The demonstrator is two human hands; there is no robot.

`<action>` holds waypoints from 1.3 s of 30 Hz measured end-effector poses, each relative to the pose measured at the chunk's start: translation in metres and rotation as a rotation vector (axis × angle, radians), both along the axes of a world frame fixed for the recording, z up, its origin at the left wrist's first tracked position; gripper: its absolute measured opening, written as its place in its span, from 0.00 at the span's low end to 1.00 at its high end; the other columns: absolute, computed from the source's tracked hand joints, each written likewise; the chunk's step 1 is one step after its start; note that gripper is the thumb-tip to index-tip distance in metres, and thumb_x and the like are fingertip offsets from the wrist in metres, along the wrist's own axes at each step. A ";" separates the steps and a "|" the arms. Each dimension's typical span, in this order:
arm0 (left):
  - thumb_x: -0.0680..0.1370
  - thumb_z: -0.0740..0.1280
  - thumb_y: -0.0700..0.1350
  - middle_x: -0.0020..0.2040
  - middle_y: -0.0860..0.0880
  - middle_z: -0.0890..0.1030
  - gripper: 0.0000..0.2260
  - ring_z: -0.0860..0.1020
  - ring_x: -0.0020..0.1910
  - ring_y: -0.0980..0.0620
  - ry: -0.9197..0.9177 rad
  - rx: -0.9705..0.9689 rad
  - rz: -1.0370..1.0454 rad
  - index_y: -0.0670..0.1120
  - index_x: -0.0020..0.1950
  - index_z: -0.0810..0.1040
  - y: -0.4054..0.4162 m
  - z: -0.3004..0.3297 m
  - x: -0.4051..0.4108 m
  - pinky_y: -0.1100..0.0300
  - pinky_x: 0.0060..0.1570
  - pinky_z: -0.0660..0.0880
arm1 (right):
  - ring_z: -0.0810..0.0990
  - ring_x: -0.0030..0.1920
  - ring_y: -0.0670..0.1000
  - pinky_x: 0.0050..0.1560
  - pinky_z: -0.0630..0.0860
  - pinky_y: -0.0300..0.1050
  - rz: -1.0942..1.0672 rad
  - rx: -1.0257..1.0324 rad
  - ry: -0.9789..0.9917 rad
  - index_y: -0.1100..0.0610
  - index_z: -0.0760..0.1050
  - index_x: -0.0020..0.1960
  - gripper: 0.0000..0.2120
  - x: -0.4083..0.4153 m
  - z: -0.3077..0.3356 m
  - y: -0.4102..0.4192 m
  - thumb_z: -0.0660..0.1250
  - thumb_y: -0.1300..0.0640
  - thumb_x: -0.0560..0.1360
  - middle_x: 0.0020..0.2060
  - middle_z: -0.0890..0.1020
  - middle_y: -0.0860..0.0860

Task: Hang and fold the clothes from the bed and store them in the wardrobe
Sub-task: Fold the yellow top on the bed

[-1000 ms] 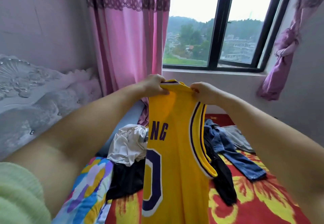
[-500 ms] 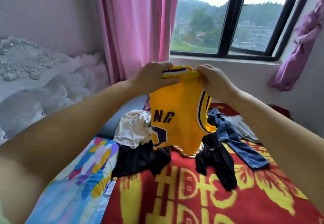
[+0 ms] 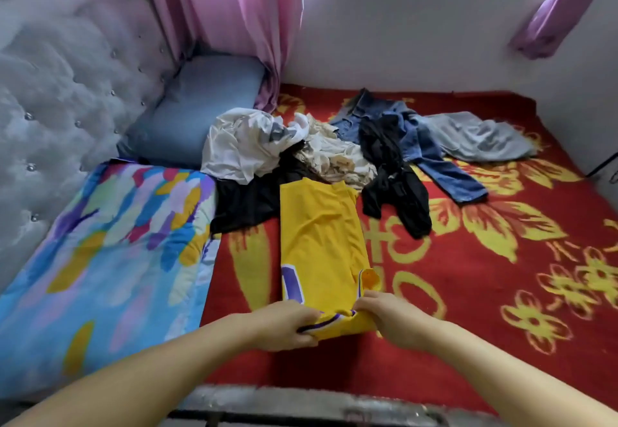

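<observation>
A yellow basketball jersey (image 3: 321, 239) with purple trim lies folded lengthwise on the red bedspread (image 3: 485, 292), stretching away from me. My left hand (image 3: 284, 324) grips its near end on the left. My right hand (image 3: 389, 318) grips the same end on the right. Beyond the jersey sits a pile of clothes: a white garment (image 3: 244, 145), a cream one (image 3: 337, 159), a black one (image 3: 245, 202) and another black one (image 3: 398, 185). Blue jeans (image 3: 431, 155) and a grey garment (image 3: 478, 137) lie further right.
A colourful folded quilt (image 3: 110, 252) lies at the left, with a blue pillow (image 3: 197, 108) behind it. A tufted grey headboard (image 3: 60, 85) runs along the left. A pink curtain (image 3: 230, 21) hangs at the back; the wall stands behind the bed.
Both hands have brought the jersey down from in front of the window and laid it flat on the bed. The view has tilted downward.
</observation>
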State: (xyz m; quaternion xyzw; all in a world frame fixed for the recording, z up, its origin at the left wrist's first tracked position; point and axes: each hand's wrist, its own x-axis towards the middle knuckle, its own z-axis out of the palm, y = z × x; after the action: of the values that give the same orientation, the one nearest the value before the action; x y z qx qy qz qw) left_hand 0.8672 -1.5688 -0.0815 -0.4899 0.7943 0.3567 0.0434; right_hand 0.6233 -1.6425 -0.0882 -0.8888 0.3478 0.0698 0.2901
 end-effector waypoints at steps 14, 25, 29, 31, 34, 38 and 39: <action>0.77 0.66 0.52 0.36 0.50 0.67 0.14 0.66 0.34 0.52 0.076 0.420 0.264 0.47 0.39 0.65 0.040 -0.094 0.004 0.58 0.35 0.63 | 0.75 0.57 0.53 0.54 0.73 0.45 -0.236 0.286 0.111 0.54 0.75 0.64 0.21 0.010 -0.083 0.049 0.53 0.68 0.78 0.58 0.78 0.52; 0.77 0.64 0.61 0.79 0.43 0.54 0.36 0.53 0.78 0.46 -0.436 -0.222 0.444 0.47 0.79 0.54 -0.040 -0.239 -0.017 0.41 0.73 0.53 | 0.74 0.66 0.62 0.64 0.72 0.59 -0.347 -0.152 0.005 0.62 0.74 0.67 0.26 0.057 -0.210 -0.023 0.70 0.67 0.68 0.67 0.73 0.61; 0.62 0.74 0.65 0.74 0.41 0.64 0.44 0.66 0.73 0.45 -0.376 -0.127 0.184 0.44 0.73 0.70 0.048 -0.275 -0.042 0.37 0.65 0.69 | 0.74 0.67 0.58 0.58 0.72 0.69 0.136 -0.101 0.284 0.56 0.77 0.66 0.42 0.025 -0.244 0.044 0.79 0.44 0.54 0.67 0.76 0.56; 0.60 0.76 0.61 0.75 0.41 0.62 0.47 0.63 0.74 0.44 -0.422 -0.052 0.161 0.44 0.74 0.66 0.066 -0.286 -0.036 0.37 0.66 0.68 | 0.73 0.68 0.57 0.54 0.74 0.72 0.172 -0.054 0.434 0.53 0.75 0.68 0.49 0.007 -0.254 0.049 0.80 0.37 0.50 0.69 0.74 0.55; 0.68 0.70 0.52 0.78 0.40 0.45 0.47 0.44 0.77 0.41 -0.449 -0.077 0.093 0.45 0.78 0.45 0.060 -0.298 -0.025 0.36 0.71 0.48 | 0.57 0.76 0.60 0.59 0.68 0.73 0.141 0.001 0.481 0.48 0.58 0.78 0.48 0.001 -0.262 0.036 0.77 0.40 0.64 0.78 0.54 0.53; 0.74 0.67 0.55 0.76 0.41 0.37 0.45 0.38 0.75 0.42 -0.458 -0.032 -0.001 0.45 0.76 0.37 0.057 -0.299 -0.015 0.38 0.72 0.45 | 0.34 0.77 0.58 0.68 0.56 0.69 0.174 0.080 0.477 0.45 0.33 0.77 0.43 -0.004 -0.268 0.026 0.60 0.65 0.78 0.72 0.26 0.47; 0.77 0.64 0.58 0.75 0.42 0.33 0.45 0.34 0.74 0.43 -0.451 -0.004 -0.005 0.45 0.75 0.32 0.057 -0.300 -0.010 0.39 0.72 0.42 | 0.33 0.77 0.58 0.69 0.56 0.69 0.176 0.092 0.484 0.45 0.34 0.78 0.44 -0.003 -0.267 0.023 0.59 0.67 0.77 0.73 0.27 0.47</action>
State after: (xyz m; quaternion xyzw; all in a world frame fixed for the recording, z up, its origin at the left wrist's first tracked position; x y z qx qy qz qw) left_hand 0.8569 -1.5121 -0.3812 -0.5552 0.7666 0.2362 0.2198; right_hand 0.6202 -1.6191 -0.3548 -0.8590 0.3250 0.3211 0.2312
